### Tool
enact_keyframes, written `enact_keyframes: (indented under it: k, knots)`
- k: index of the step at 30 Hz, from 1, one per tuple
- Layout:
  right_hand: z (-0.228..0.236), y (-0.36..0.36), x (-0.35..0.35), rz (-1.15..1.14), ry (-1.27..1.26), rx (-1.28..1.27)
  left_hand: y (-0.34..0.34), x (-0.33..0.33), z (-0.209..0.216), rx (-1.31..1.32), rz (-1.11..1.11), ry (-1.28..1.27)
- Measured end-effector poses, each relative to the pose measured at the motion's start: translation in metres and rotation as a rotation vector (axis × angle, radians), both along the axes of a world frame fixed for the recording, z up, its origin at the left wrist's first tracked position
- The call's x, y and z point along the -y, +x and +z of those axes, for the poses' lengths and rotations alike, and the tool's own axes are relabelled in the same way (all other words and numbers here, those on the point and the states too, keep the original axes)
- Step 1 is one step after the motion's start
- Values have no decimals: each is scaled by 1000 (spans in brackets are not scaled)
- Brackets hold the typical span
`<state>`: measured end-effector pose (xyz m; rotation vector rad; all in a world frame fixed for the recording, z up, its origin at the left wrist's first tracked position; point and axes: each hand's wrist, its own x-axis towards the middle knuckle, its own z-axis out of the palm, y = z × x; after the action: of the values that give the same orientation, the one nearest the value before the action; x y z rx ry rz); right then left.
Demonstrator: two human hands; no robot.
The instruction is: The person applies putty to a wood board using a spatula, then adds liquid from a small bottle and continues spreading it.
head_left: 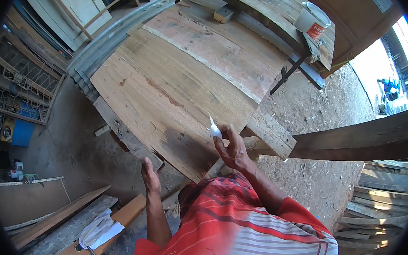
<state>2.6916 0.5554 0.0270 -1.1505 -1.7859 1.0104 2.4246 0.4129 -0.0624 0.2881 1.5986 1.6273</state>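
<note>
Around you spreads a rough grey floor, littered with pale shavings to the right. In front of you lies a broad, brown, roughly rectangular wooden panel, made of planks side by side. Its grain runs lengthwise; one band is pinkish with a whitish, ragged edge, and a dark stain marks the end nearest you. To your right stretches a long, thick, weathered brown timber beam, bowed by the lens. Along the panel's far left runs a grey corrugated sheet with rounded ridges. Beyond the panel, a round white bucket with a red-orange patch stands on a raised wooden surface. At your lower left, a crumpled white cloth lies in soft folds on a smooth orange-brown board.

Your left hand is open and shows nothing in its grasp, near the panel's near left edge. Your right hand has thumb and fingers curled around a small, rounded white bottle, its thin, tapering nozzle pointing away from you over the panel's near end.
</note>
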Motion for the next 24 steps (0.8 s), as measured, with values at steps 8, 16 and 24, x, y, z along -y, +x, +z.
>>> enact_keyframes:
  k: [8, 16, 24]
  knots:
    - [11, 44, -22, -28, 123, 18, 43, 62, -50, 236, 45, -64]
    - [-4, 97, 1, 77, -150, -115, 145, 127, -88, 60, -320, -366]
    - [-9, 147, 17, 223, -139, -74, 219, 131, -42, -83, -272, -535]
